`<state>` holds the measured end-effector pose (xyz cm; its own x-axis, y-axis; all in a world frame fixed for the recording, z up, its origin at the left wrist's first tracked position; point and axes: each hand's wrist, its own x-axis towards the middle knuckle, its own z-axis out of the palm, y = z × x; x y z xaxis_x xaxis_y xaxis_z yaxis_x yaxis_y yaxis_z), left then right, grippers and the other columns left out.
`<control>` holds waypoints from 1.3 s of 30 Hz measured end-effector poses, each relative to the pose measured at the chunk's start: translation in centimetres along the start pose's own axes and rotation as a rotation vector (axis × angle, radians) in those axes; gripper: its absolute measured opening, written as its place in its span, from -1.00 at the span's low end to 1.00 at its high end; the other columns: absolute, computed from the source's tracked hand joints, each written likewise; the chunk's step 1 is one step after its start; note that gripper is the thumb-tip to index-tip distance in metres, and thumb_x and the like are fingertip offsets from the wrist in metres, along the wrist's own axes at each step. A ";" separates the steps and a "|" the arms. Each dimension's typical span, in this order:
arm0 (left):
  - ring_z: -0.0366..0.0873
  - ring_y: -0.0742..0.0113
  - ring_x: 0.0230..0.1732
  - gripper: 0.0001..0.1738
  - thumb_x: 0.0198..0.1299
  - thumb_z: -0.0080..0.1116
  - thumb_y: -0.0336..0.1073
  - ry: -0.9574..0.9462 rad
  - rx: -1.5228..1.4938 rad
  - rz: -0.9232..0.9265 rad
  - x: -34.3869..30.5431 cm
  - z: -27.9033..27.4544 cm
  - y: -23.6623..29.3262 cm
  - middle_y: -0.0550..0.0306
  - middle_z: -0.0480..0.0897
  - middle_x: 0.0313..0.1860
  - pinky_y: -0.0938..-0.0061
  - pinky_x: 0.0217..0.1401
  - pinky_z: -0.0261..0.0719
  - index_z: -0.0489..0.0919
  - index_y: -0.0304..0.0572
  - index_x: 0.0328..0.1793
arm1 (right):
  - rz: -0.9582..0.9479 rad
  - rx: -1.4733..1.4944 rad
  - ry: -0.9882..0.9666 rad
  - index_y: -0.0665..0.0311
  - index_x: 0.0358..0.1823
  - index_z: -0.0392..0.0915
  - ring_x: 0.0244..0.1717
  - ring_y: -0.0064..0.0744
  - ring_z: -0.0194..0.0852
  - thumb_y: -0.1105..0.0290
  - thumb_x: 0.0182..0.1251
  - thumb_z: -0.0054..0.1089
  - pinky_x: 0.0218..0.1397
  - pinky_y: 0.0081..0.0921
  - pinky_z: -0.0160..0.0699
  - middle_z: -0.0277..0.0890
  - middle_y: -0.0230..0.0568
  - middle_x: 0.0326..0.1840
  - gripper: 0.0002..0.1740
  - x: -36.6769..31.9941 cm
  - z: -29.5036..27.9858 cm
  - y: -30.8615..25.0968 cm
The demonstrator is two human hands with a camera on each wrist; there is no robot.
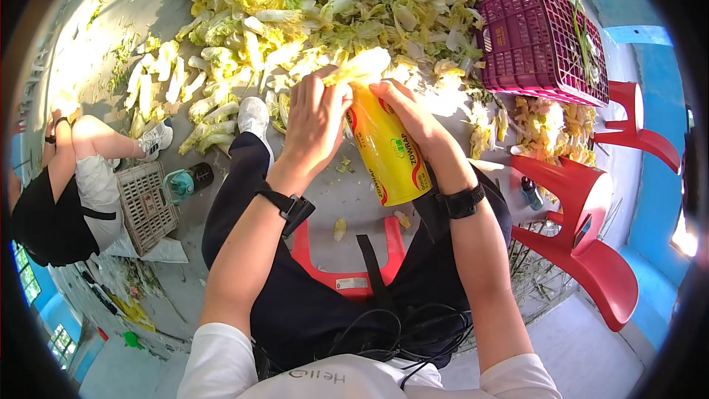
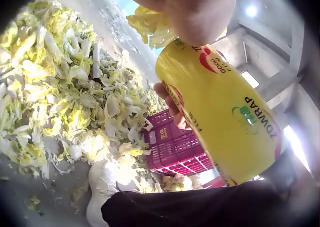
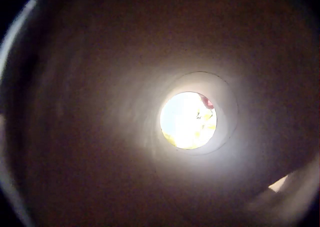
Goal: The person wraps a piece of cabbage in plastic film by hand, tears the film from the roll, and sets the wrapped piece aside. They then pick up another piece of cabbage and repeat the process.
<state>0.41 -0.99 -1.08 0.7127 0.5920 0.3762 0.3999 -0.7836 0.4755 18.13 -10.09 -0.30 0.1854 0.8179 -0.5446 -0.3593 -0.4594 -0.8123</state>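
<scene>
Yellow roll [image 1: 388, 151] of wrap, printed with red and green marks, stands tilted between my knees, and both hands are on its upper end. My left hand [image 1: 316, 122] is clenched over the top of the yellow roll, fingers curled down round the rim, and a pale cabbage leaf [image 1: 362, 66] sticks out from under it on the far side. My right hand [image 1: 413, 118] grasps the same end from the other side, its fingers wrapped round the tube just below the left hand. The right wrist view looks straight down the roll's dark cardboard core [image 3: 90, 137] to a bright round opening at the far end.

Beyond both hands a wide cabbage pile [image 1: 317, 0] of cut leaves covers the floor. A magenta crate [image 1: 539, 44] sits past my right hand, at the edge of that pile. Below my wrists a red stool [image 1: 347, 258] shows between my legs.
</scene>
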 end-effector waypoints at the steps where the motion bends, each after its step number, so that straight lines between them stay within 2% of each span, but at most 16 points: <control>1: 0.46 -0.11 0.04 -0.75 0.35 0.20 -0.40 0.021 -0.022 -0.049 -0.1 0.2 -0.1 -0.09 0.46 0.02 0.08 0.15 0.44 0.51 -0.15 0.11 | 0.007 -0.010 0.018 0.40 0.12 0.51 -0.14 -0.45 0.56 -0.06 0.41 0.23 -0.05 -0.48 0.57 0.59 -0.19 -0.12 -0.40 -0.2 0.1 -0.3; 3: 0.46 -0.07 -0.01 -0.65 0.36 0.20 -0.39 0.056 -0.139 -0.198 -0.1 0.0 0.0 -0.07 0.49 -0.01 0.10 0.11 0.43 0.50 -0.14 0.25 | -0.012 -0.031 0.073 0.39 0.14 0.51 -0.11 -0.44 0.56 -0.07 0.40 0.23 -0.01 -0.47 0.56 0.59 -0.18 -0.10 -0.38 -0.2 0.2 -0.5; 5: 0.47 -0.02 0.01 -0.60 0.37 0.20 -0.38 0.097 -0.206 -0.197 0.0 0.2 -0.1 -0.06 0.51 -0.04 0.12 0.13 0.43 0.53 -0.11 0.32 | -0.059 -0.058 0.151 0.39 0.17 0.52 -0.07 -0.43 0.56 -0.08 0.40 0.24 0.03 -0.44 0.56 0.59 -0.16 -0.07 -0.36 -0.1 0.2 -0.3; 8: 0.50 -0.01 0.00 -0.70 0.38 0.21 -0.36 0.117 -0.252 -0.142 0.2 0.2 0.0 -0.07 0.51 -0.05 0.16 0.10 0.47 0.63 -0.15 0.21 | -0.094 -0.039 0.090 0.39 0.24 0.51 0.00 -0.39 0.56 -0.10 0.39 0.24 0.09 -0.42 0.55 0.59 -0.12 0.00 -0.31 -0.1 0.2 -0.4; 11: 0.54 -0.04 -0.04 -0.80 0.38 0.24 -0.32 0.035 -0.517 -0.285 -0.2 1.0 -0.4 -0.10 0.50 -0.06 0.23 0.06 0.53 0.70 -0.24 0.04 | -0.103 -0.050 0.104 0.40 0.29 0.49 0.04 -0.37 0.55 -0.10 0.40 0.24 0.14 -0.41 0.55 0.59 -0.10 0.04 -0.29 -0.1 0.3 -0.6; 12: 0.56 0.07 -0.10 -0.77 0.37 0.29 -0.26 -0.001 -0.658 -0.365 -0.1 1.1 -0.4 -0.06 0.47 -0.08 0.30 -0.01 0.55 0.69 -0.33 -0.06 | -0.096 -0.044 0.094 0.40 0.29 0.49 0.05 -0.38 0.55 -0.10 0.40 0.24 0.15 -0.41 0.54 0.59 -0.11 0.05 -0.29 -0.1 0.4 -0.5; 15: 0.54 0.22 -0.11 -0.71 0.35 0.34 -0.20 -0.069 -0.851 -0.471 0.1 0.4 0.1 0.03 0.45 -0.09 0.36 -0.01 0.53 0.67 -0.34 -0.11 | -0.085 -0.046 0.062 0.38 0.29 0.48 0.08 -0.39 0.53 -0.09 0.41 0.23 0.18 -0.42 0.52 0.58 -0.13 0.06 -0.30 -0.5 0.2 -0.8; 16: 0.49 0.36 -0.15 -0.68 0.34 0.37 -0.16 -0.110 -0.885 -0.514 0.2 0.2 0.3 0.10 0.42 -0.12 0.42 -0.05 0.50 0.66 -0.35 -0.18 | -0.080 -0.047 0.045 0.38 0.29 0.48 0.09 -0.40 0.52 -0.09 0.42 0.23 0.19 -0.43 0.52 0.58 -0.14 0.06 -0.31 -0.8 0.4 -0.9; 19: 0.44 0.42 -0.20 -0.65 0.33 0.38 -0.15 -0.167 -0.947 -0.647 0.1 0.4 0.1 0.13 0.42 -0.17 0.46 -0.09 0.47 0.63 -0.33 -0.32 | -0.083 -0.019 -0.035 0.34 0.32 0.46 0.13 -0.41 0.51 -0.06 0.45 0.22 0.22 -0.43 0.50 0.56 -0.14 0.12 -0.34 -0.4 0.4 -0.7; 24: 0.33 0.45 -0.40 -0.54 0.33 0.38 -0.15 -0.068 -0.862 -0.652 0.0 1.0 -0.5 0.19 0.40 -0.40 0.47 -0.16 0.42 0.50 -0.33 -0.49 | -0.097 -0.061 0.037 0.32 0.34 0.45 0.18 -0.35 0.52 -0.09 0.44 0.28 0.22 -0.41 0.52 0.56 -0.08 0.16 -0.30 -0.1 0.9 0.0; 27: 0.26 0.43 -0.51 -0.54 0.36 0.35 -0.18 0.035 -0.707 -0.655 0.1 0.7 -0.4 0.23 0.35 -0.54 0.48 -0.32 0.36 0.46 -0.35 -0.49 | -0.237 -0.228 0.101 0.31 0.36 0.44 0.19 -0.29 0.55 -0.04 0.45 0.30 0.20 -0.36 0.55 0.57 -0.02 0.18 -0.32 1.1 0.6 1.2; 28: 0.25 0.45 -0.51 -0.54 0.37 0.34 -0.19 0.053 -0.700 -0.674 0.1 0.7 -0.6 0.23 0.36 -0.54 0.48 -0.35 0.34 0.46 -0.34 -0.48 | -0.331 -0.280 0.139 0.30 0.27 0.55 0.15 -0.24 0.60 0.10 0.41 0.37 0.18 -0.30 0.58 0.61 -0.03 0.14 -0.45 1.0 0.7 1.1; 33: 0.16 0.59 -0.46 -0.53 0.48 0.22 -0.17 0.159 -0.721 -0.664 0.1 1.0 -0.9 0.38 0.33 -0.52 0.52 -0.42 0.17 0.38 -0.24 -0.47 | -0.613 -0.674 0.231 0.25 -0.05 0.75 0.03 -0.20 0.66 0.40 0.24 0.44 0.12 -0.34 0.60 0.68 -0.19 -0.06 -0.75 0.3 1.5 0.7; 34: 0.37 0.38 -0.35 -0.58 0.41 0.30 -0.23 0.113 -0.735 -0.692 -0.1 1.1 -1.3 0.06 0.44 -0.27 0.41 -0.36 0.34 0.47 -0.38 -0.44 | -0.617 -0.710 0.246 0.21 -0.06 0.76 0.02 -0.24 0.66 0.40 0.25 0.44 0.11 -0.37 0.60 0.68 -0.25 -0.07 -0.76 0.2 1.6 0.7; 35: 0.38 0.34 -0.35 -0.58 0.41 0.29 -0.24 0.124 -0.661 -0.637 -0.2 1.3 -1.2 0.01 0.44 -0.24 0.40 -0.36 0.34 0.47 -0.38 -0.43 | -0.623 -0.745 0.262 0.18 -0.06 0.76 0.01 -0.29 0.67 0.41 0.26 0.44 0.10 -0.39 0.60 0.68 -0.30 -0.08 -0.78 0.1 1.7 0.6; 39: 0.46 0.18 -0.31 -0.62 0.39 0.32 -0.26 0.154 -0.476 -0.506 -0.7 2.2 -0.3 -0.09 0.44 -0.23 0.35 -0.30 0.45 0.51 -0.37 -0.42 | -0.674 -0.809 0.323 0.25 -0.13 0.74 -0.07 -0.08 0.67 0.44 0.18 0.43 0.03 -0.31 0.65 0.67 -0.20 -0.13 -0.79 -0.2 2.4 0.6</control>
<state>1.06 -1.54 -3.19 0.4023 0.9089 0.1095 0.3401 -0.2594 0.9039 15.71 -9.74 -0.17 0.3911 0.9113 0.1286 0.5888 -0.1404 -0.7960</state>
